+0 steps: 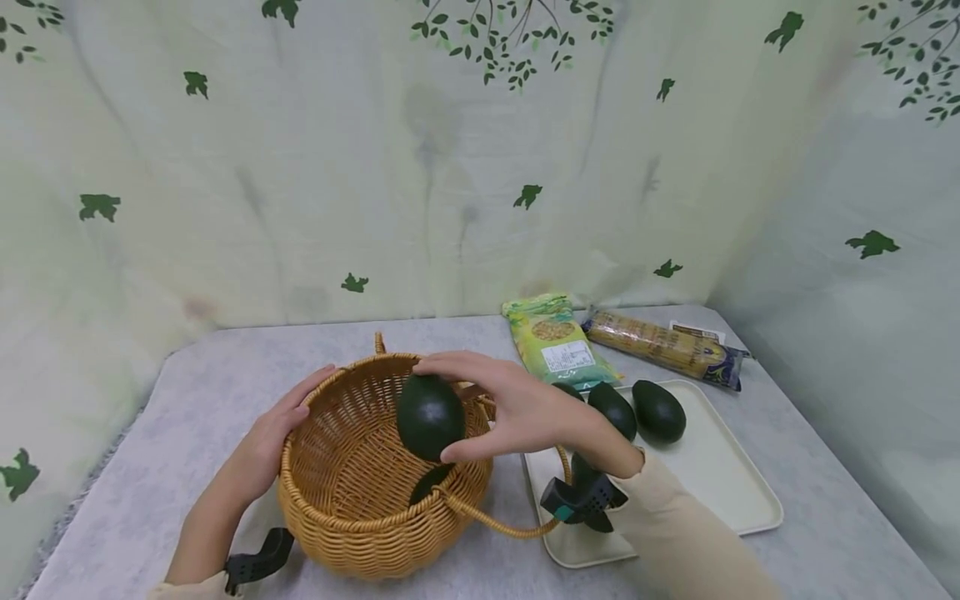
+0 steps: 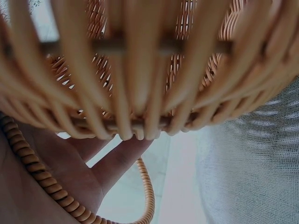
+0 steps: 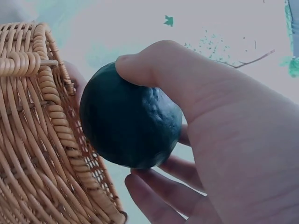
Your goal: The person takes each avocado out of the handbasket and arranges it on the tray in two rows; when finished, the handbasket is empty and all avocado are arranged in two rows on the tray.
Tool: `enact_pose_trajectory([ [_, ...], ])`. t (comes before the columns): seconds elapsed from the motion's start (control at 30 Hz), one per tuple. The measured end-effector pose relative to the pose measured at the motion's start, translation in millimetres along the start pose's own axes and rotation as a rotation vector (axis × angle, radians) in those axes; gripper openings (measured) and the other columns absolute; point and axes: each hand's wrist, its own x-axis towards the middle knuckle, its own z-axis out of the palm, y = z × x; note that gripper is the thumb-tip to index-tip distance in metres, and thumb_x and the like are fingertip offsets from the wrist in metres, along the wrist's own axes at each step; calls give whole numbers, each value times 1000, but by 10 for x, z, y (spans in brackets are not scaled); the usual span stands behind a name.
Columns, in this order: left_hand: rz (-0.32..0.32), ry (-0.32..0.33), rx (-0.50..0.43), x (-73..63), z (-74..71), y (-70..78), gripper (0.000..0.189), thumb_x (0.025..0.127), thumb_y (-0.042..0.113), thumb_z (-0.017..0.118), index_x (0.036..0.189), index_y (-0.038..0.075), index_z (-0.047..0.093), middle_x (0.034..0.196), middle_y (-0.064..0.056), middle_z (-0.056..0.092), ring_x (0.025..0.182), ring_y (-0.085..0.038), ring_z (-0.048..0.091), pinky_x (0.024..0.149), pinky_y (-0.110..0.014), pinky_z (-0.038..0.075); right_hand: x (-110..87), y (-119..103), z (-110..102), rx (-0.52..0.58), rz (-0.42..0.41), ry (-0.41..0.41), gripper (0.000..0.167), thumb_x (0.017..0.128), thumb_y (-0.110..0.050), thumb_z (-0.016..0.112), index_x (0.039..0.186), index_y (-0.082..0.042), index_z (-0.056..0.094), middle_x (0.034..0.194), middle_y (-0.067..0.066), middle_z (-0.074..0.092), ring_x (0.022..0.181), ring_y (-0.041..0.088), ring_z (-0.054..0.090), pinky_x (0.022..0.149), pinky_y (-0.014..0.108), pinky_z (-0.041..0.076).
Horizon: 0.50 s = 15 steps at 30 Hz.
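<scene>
My right hand (image 1: pixel 517 408) holds a dark green avocado (image 1: pixel 430 418) between thumb and fingers, above the right side of the wicker basket (image 1: pixel 375 550). The right wrist view shows this avocado (image 3: pixel 126 121) with the thumb on one side and fingers on the other, beside the basket's rim (image 3: pixel 60 121). Another avocado (image 1: pixel 431 483) lies inside the basket, partly hidden by the near rim. My left hand (image 1: pixel 262 450) rests against the basket's left rim. In the left wrist view its fingers (image 2: pixel 119 161) reach out straight to the woven wall, with a coiled handle (image 2: pixel 49 184) crossing before the palm.
Right of the basket, a white tray (image 1: pixel 727 467) bears several avocados (image 1: pixel 658 412), some hidden behind the right forearm. Behind it lie a green-yellow food packet (image 1: pixel 558 342) and a long pack of noodles (image 1: pixel 663 343). A basket handle (image 1: pixel 502 523) droops toward the tray.
</scene>
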Motion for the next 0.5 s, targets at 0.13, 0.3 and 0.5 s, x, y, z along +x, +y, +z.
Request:
enact_pose_trajectory([
  [0.13, -2, 1, -23, 2, 0, -2, 53, 114, 28, 22, 164, 12, 28, 168, -20, 25, 143, -56, 32, 99, -71, 41, -116, -38, -58, 31, 7, 17, 80, 85, -23, 84, 155, -18, 45, 157, -6, 44, 137, 13, 51, 103, 35, 52],
  [0.3, -8, -5, -35, 8, 3, -4, 53, 114, 29, 22, 164, 15, 27, 168, -21, 24, 144, -56, 31, 99, -72, 41, -279, -49, -140, 29, -4, 43, 80, 85, -20, 85, 155, -17, 46, 157, -1, 45, 136, 16, 53, 100, 36, 53],
  [0.5, -1, -6, -14, 7, -1, -2, 53, 114, 27, 21, 164, 12, 27, 167, -20, 28, 141, -52, 38, 96, -62, 47, -477, 27, -215, 9, 21, 62, 81, 84, -20, 85, 155, -20, 46, 155, -2, 48, 136, 18, 53, 100, 39, 54],
])
